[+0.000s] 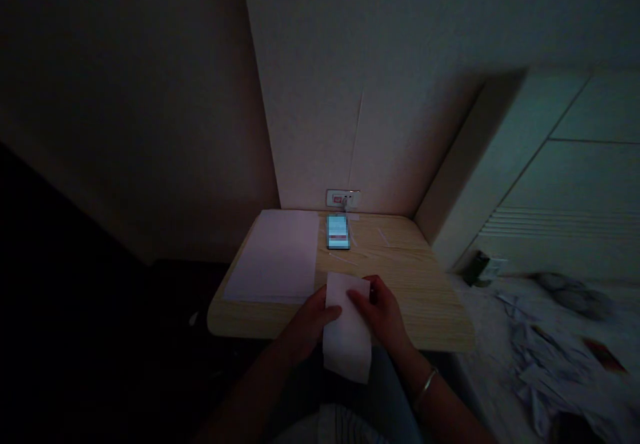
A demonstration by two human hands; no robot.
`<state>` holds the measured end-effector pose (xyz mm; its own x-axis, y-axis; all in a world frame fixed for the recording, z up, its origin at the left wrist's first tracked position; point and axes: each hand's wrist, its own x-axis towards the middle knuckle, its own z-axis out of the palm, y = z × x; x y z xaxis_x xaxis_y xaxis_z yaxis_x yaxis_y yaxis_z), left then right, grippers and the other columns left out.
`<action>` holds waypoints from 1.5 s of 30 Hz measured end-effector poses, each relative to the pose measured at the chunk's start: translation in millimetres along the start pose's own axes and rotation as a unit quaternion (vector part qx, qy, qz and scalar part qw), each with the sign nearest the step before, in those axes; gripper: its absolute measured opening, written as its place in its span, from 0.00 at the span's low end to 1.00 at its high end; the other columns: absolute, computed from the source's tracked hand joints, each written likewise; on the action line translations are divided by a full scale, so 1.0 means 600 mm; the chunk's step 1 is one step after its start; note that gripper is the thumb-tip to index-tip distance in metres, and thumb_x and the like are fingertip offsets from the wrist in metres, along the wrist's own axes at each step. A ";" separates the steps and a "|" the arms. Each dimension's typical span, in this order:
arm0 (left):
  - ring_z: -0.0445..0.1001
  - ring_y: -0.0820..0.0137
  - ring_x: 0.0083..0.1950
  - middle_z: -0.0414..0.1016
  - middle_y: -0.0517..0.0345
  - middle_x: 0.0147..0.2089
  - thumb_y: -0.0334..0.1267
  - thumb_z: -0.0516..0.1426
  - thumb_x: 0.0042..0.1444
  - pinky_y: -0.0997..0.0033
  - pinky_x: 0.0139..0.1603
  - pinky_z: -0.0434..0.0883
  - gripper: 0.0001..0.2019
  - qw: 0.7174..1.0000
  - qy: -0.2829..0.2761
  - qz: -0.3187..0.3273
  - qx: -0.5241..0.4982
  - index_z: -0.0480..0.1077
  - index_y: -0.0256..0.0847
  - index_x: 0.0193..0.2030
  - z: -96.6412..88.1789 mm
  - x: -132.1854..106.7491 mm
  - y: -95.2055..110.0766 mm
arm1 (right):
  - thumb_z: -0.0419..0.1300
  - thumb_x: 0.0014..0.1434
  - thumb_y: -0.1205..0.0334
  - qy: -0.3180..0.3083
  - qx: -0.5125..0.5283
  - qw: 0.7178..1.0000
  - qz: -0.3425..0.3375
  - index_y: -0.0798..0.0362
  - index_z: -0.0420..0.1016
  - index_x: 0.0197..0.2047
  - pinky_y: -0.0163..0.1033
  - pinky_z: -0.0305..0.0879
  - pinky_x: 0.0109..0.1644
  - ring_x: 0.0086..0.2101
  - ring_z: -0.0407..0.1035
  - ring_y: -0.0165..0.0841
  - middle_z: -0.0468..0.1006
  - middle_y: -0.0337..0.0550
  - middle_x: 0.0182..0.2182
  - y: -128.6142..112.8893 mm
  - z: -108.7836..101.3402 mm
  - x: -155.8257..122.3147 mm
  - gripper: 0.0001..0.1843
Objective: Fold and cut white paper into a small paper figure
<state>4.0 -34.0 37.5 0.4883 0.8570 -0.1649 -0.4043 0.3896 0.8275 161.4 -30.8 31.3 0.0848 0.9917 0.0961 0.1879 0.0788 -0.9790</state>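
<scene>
A white sheet of paper [347, 337], narrow and long, is held between my two hands over the front edge of the table. My left hand [311, 319] grips its left edge, thumb on top and fingers behind. On the right edge, my right hand [383, 311] pinches the upper part, with its thumb lying across the face. The lower end hangs over my lap and curls slightly. Beyond the hands lies a phone [339, 232] with a lit screen. Left of it rests a stack of white paper [280, 254].
Thin paper strips [343, 259] are scattered on the wooden table [415, 284]. A wall socket [343, 199] with a plug sits behind the phone. To the right, a pale bed surface [493, 337] carries many paper scraps [545, 371]. The room is dim.
</scene>
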 end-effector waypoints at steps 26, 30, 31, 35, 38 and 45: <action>0.66 0.58 0.55 0.72 0.49 0.52 0.36 0.64 0.45 0.61 0.56 0.61 0.28 0.995 0.005 0.053 0.082 0.64 0.39 0.55 0.031 -0.019 0.015 | 0.49 0.60 0.66 0.005 -0.427 0.884 -0.192 0.54 0.71 0.48 0.34 0.62 0.28 0.26 0.66 0.31 0.69 0.46 0.32 -0.019 0.014 -0.031 0.15; 0.71 0.59 0.48 0.72 0.47 0.51 0.33 0.58 0.49 0.61 0.49 0.66 0.25 0.995 0.032 0.032 0.088 0.62 0.37 0.56 0.030 -0.017 0.013 | 0.49 0.61 0.59 0.057 -0.313 0.940 -0.124 0.55 0.70 0.30 0.35 0.60 0.28 0.25 0.66 0.32 0.69 0.43 0.25 -0.024 0.013 -0.022 0.13; 0.72 0.60 0.47 0.73 0.47 0.50 0.31 0.57 0.49 0.62 0.47 0.67 0.26 0.996 0.020 0.023 0.081 0.61 0.37 0.57 0.030 -0.016 0.013 | 0.50 0.61 0.57 0.069 -0.272 0.955 -0.098 0.55 0.69 0.30 0.35 0.60 0.28 0.25 0.66 0.33 0.70 0.42 0.24 -0.025 0.012 -0.020 0.13; 0.73 0.62 0.44 0.74 0.50 0.48 0.26 0.55 0.46 0.66 0.43 0.68 0.31 0.998 -0.018 0.006 0.067 0.58 0.39 0.60 0.030 -0.017 0.010 | 0.54 0.57 0.52 0.097 -0.122 0.988 -0.015 0.54 0.67 0.39 0.36 0.62 0.27 0.25 0.67 0.33 0.75 0.42 0.29 -0.030 0.008 -0.016 0.14; 0.72 0.63 0.46 0.74 0.51 0.49 0.23 0.54 0.44 0.67 0.43 0.67 0.33 0.998 -0.034 0.005 0.055 0.59 0.41 0.60 0.029 -0.016 0.008 | 0.54 0.57 0.49 0.118 -0.072 0.990 0.004 0.53 0.67 0.37 0.36 0.62 0.28 0.26 0.67 0.34 0.75 0.42 0.28 -0.032 0.006 -0.013 0.15; 0.73 0.62 0.45 0.75 0.52 0.47 0.21 0.53 0.40 0.68 0.44 0.67 0.33 0.999 -0.036 -0.012 -0.011 0.62 0.42 0.57 0.033 -0.020 0.021 | 0.59 0.52 0.48 0.132 0.033 0.988 0.070 0.51 0.67 0.32 0.36 0.60 0.24 0.22 0.64 0.33 0.71 0.38 0.21 -0.029 0.000 -0.004 0.14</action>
<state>8.2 -46.4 60.2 0.5519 0.8212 -0.1449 -0.4091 0.4181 0.8111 158.0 -34.4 47.9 0.3598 0.9330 -0.0062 0.0932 -0.0426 -0.9947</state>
